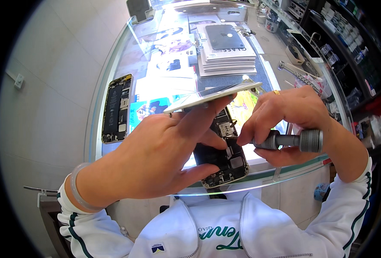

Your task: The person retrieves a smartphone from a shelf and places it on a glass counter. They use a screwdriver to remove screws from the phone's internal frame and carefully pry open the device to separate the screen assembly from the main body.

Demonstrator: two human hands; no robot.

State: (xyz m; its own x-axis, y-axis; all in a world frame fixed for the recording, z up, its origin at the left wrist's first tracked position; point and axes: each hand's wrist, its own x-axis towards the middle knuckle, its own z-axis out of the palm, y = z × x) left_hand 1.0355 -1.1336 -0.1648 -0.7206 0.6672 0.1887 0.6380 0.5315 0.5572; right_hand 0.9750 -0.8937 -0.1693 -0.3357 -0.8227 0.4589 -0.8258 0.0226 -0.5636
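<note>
My left hand point(156, 146) holds up a white-edged phone screen point(216, 95), tilted above an opened phone body point(228, 161) at the table's front edge. The thumb and another finger of that hand reach down to the body, whose inner parts are bare. In my right hand point(285, 114) lies a grey metal screwdriver point(289, 140) with knurled rings, held sideways with its thick end outward. My right fingertips come close to the right side of the phone body; the driver's tip is hard to make out there. The screen hides the far end of the body.
Another opened phone point(118, 109) lies at the table's left edge. A dark tablet point(224, 37) rests on a stack of white boxes point(227, 66) at the back. Printed sheets point(169, 62) spread across the glass table. Shelves point(349, 38) with small items stand at the right.
</note>
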